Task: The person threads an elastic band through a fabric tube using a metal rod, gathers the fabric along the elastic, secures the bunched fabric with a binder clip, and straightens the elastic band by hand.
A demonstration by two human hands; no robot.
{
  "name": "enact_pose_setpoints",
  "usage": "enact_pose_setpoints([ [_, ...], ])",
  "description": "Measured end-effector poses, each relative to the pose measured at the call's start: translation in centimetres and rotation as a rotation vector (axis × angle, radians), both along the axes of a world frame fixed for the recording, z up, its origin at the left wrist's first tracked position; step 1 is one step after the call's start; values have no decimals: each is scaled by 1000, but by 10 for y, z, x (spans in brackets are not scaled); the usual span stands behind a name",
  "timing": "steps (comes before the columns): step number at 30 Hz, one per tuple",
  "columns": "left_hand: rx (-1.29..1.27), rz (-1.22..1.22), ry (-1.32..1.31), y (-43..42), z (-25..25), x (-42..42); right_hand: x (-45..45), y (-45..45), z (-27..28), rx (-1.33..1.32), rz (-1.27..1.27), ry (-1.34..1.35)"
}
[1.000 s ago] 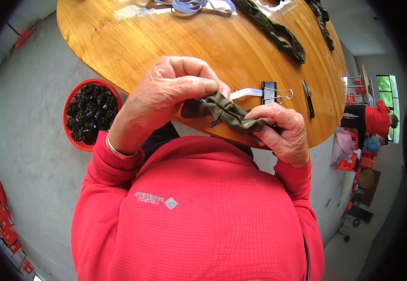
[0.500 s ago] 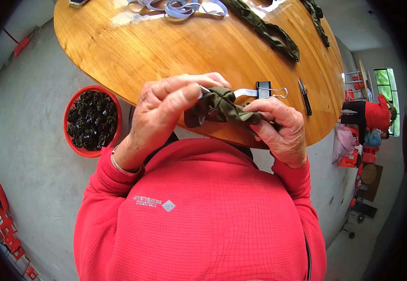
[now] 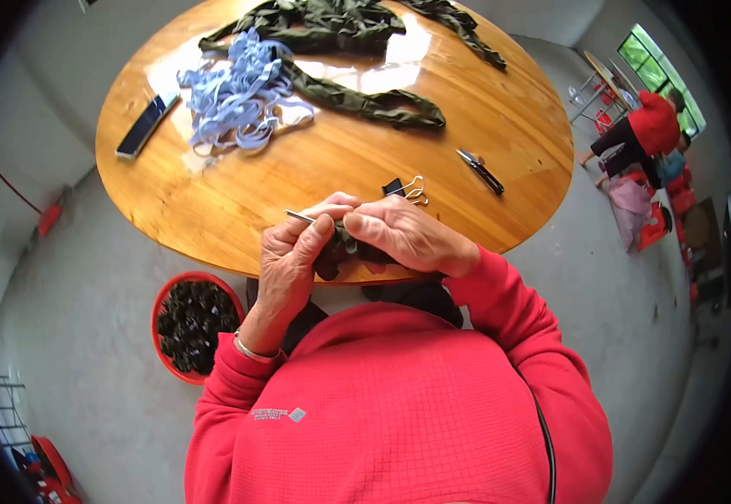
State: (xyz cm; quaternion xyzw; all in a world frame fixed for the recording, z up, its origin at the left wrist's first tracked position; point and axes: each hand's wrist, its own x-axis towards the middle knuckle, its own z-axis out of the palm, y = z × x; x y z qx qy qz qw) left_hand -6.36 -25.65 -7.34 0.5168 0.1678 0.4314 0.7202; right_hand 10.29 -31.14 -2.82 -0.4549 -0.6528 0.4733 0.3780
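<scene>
My left hand is closed, with a thin metal rod sticking out past its fingers and dark green cloth under the fingertips. Against it, my right hand pinches the same dark green cloth near the table's front edge. The two hands meet at the fingertips and hide much of the cloth. Just beyond my right hand a black binder clip lies on the wooden table. The elastic strip at the clip cannot be made out.
Blue-white elastic bands, a phone, black-handled snips and dark green cloth strips lie on the table. A red basin of dark bunched pieces stands on the floor. Another person bends over at the right.
The view has shifted, showing more of the table's far side. My right hand has come across to my left hand, and the cloth between them is now bunched and mostly covered.
</scene>
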Motion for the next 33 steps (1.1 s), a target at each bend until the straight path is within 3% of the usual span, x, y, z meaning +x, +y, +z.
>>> enact_pose_setpoints([
  [1,-5,-12,32,-1,3,2,1,2,-4,-43,1,127],
  [4,22,-14,148,2,9,1,6,-2,-13,-189,-40,145],
  [6,59,85,55,16,1,5,11,-13,-10,-416,-72,209],
  [8,96,100,-91,38,1,-4,21,-19,-30,-379,-35,301],
  [13,-269,-160,-353,75,14,-18,14,-40,-8,-346,-29,304],
  [14,-340,-101,-370,71,17,-12,13,-36,-8,-303,-49,255],
  [16,-299,-243,-463,76,20,-1,9,-33,-5,-252,-92,211],
  [19,-295,-3,-384,99,56,-3,4,-38,-2,-163,-76,174],
  [20,-283,-98,-489,133,58,-18,2,-39,0,-130,-60,169],
  [21,-231,-38,-478,151,70,-34,2,-44,3,-146,-72,136],
  [22,-299,152,-467,148,90,-45,3,-53,6,-149,-67,106],
  [24,-403,39,-614,192,96,-88,6,-71,10,-150,-59,38],
  [27,-282,156,-484,178,98,-87,10,-69,1,-109,-42,-23],
  [30,-289,68,-351,160,90,-48,3,-50,16,-129,-86,-86],
  [31,-307,42,-406,153,89,-35,5,-36,16,46,-40,-134],
  [33,-313,-70,-561,145,85,-17,-1,-27,22,-67,-60,27],
])
